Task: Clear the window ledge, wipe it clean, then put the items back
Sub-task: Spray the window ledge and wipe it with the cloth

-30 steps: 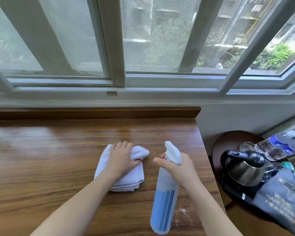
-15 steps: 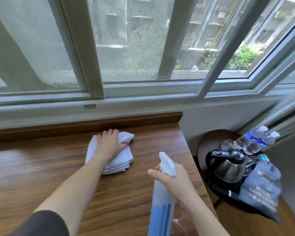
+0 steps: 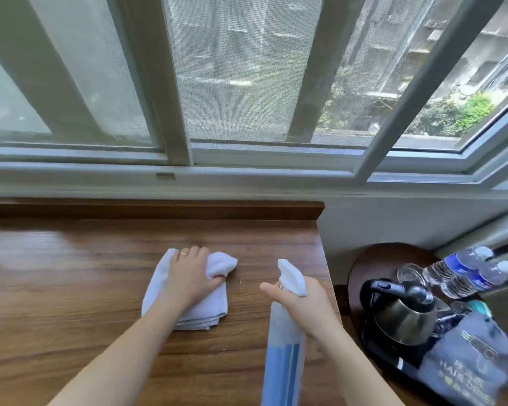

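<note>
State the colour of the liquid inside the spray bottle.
Blue; the spray bottle is translucent with a white nozzle, seen in the head view.

Bare forearms, no sleeves visible; thin ring point(image 3: 183, 254) on left hand point(image 3: 189, 278).

One head camera looks forward and down from close above the ledge point(image 3: 71, 288). The window point(image 3: 247, 83) is beyond the fingers point(image 3: 192, 253), facing the view.
</note>
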The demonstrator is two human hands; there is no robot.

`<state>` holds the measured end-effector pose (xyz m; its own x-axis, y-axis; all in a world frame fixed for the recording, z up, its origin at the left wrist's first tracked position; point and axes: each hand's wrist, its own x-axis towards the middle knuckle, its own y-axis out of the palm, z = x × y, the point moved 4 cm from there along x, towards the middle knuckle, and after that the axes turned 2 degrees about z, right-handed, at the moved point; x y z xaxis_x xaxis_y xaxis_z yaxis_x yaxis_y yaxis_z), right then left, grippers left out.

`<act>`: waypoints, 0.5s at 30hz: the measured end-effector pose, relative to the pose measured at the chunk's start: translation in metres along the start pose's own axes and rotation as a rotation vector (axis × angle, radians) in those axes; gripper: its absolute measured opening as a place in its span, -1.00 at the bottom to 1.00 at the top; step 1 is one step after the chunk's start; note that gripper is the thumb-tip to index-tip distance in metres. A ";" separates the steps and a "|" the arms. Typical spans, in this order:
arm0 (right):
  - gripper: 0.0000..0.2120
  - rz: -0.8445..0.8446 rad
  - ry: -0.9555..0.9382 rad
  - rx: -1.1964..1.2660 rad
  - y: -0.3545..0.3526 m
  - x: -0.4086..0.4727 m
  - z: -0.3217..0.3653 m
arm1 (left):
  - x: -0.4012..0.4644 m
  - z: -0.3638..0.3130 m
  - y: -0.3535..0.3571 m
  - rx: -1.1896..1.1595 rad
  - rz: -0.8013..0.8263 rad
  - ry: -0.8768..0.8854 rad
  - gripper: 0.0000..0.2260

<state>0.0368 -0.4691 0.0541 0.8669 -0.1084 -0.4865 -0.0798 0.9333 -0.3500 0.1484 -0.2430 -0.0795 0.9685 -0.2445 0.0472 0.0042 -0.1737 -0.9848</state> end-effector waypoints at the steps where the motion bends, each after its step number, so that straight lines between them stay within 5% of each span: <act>1: -0.64 -0.004 0.007 0.003 -0.001 0.001 0.000 | -0.004 -0.001 0.000 0.000 -0.013 -0.004 -0.49; 8: -0.48 -0.041 0.051 -0.019 -0.002 0.006 -0.003 | -0.003 0.000 0.001 -0.009 -0.019 -0.037 -0.51; 15: -0.57 -0.045 0.028 -0.027 -0.007 0.004 -0.001 | -0.002 -0.001 0.002 -0.011 -0.031 -0.041 -0.54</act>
<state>0.0405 -0.4768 0.0544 0.8560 -0.1595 -0.4918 -0.0548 0.9178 -0.3931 0.1459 -0.2434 -0.0812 0.9774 -0.1992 0.0708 0.0321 -0.1913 -0.9810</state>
